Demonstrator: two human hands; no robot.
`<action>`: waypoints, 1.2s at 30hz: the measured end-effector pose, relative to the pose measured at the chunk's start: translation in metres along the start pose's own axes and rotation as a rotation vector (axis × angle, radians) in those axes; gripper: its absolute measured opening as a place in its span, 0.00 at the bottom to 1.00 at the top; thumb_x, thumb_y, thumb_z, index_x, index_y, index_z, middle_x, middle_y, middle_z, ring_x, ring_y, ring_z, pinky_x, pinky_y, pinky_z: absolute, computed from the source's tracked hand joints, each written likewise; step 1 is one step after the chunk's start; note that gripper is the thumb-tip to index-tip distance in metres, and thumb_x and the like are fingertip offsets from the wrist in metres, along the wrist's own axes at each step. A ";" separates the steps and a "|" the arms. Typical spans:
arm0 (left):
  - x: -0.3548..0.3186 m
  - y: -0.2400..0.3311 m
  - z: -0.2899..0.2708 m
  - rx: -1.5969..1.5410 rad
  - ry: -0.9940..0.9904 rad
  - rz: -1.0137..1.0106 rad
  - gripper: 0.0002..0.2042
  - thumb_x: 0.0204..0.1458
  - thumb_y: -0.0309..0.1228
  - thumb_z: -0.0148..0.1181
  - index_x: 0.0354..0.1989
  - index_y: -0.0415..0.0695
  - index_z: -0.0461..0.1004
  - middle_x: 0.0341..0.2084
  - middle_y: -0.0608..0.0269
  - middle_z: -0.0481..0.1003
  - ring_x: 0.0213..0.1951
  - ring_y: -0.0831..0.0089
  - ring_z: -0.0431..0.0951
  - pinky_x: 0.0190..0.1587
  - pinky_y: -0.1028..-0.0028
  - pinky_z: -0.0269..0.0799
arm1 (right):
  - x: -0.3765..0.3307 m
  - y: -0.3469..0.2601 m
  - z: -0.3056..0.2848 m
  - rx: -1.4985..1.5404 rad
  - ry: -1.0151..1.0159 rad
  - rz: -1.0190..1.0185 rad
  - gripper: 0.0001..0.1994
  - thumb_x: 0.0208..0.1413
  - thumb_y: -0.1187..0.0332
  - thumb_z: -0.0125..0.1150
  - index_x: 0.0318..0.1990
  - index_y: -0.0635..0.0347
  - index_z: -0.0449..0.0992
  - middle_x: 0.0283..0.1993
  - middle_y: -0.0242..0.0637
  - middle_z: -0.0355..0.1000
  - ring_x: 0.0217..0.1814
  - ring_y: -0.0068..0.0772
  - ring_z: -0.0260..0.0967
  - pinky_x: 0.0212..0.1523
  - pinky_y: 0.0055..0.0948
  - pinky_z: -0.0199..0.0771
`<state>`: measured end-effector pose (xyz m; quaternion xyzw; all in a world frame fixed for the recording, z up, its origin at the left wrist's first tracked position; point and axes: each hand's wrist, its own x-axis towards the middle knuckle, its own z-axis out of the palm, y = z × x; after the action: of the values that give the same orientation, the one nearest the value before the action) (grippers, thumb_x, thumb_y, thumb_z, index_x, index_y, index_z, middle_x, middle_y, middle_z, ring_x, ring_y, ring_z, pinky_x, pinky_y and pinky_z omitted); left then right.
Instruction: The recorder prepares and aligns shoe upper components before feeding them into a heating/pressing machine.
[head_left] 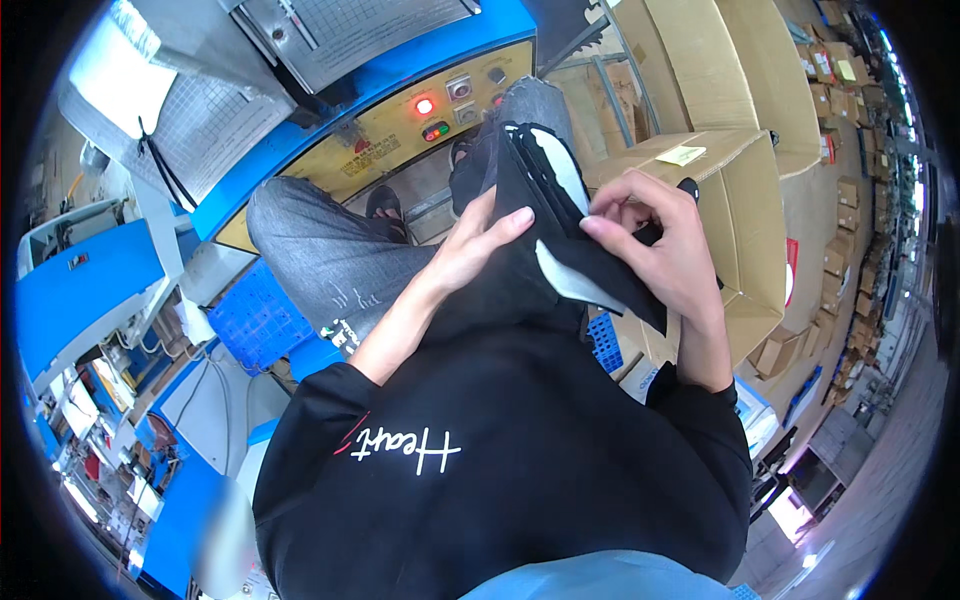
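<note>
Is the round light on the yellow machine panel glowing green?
No, the round light on the yellow machine panel glows red, above the person's knees.

Stack of flat black fabric pieces with white inner panels (545, 215) standing on edge on my lap, leaning against my raised knee. Top ends fanned apart, white showing between layers. One white-lined flap folded down at lower right, near my torso.

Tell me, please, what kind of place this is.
Probably a factory or packing workshop: a blue and yellow machine with lit buttons, stacked cardboard boxes, and both hands handling black fabric pieces.
</note>
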<state>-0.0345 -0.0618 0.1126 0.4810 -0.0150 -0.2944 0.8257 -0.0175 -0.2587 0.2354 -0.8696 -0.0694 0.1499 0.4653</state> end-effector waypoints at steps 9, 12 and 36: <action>0.001 0.009 0.002 -0.154 0.282 0.121 0.23 0.56 0.47 0.54 0.46 0.35 0.69 0.39 0.61 0.73 0.42 0.74 0.71 0.49 0.74 0.65 | 0.011 -0.006 0.028 -0.018 -0.070 -0.117 0.05 0.51 0.75 0.62 0.34 0.67 0.77 0.24 0.32 0.62 0.23 0.23 0.59 0.26 0.22 0.60; 0.004 0.015 0.005 -0.063 0.322 0.196 0.21 0.55 0.45 0.55 0.44 0.38 0.69 0.37 0.63 0.72 0.41 0.76 0.70 0.48 0.75 0.64 | 0.007 -0.007 0.032 -0.012 -0.012 -0.103 0.04 0.52 0.77 0.61 0.35 0.67 0.78 0.26 0.32 0.63 0.25 0.21 0.61 0.27 0.20 0.61; 0.004 -0.020 -0.027 -0.022 -0.115 -0.095 0.40 0.50 0.37 0.65 0.65 0.31 0.49 0.63 0.50 0.57 0.66 0.66 0.53 0.67 0.67 0.44 | -0.023 0.013 0.013 0.105 0.153 0.113 0.04 0.55 0.77 0.56 0.32 0.71 0.72 0.35 0.36 0.69 0.23 0.15 0.58 0.23 0.17 0.56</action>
<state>-0.0324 -0.0496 0.0804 0.4544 -0.0362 -0.3605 0.8138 -0.0438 -0.2615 0.2218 -0.8553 0.0233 0.1125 0.5052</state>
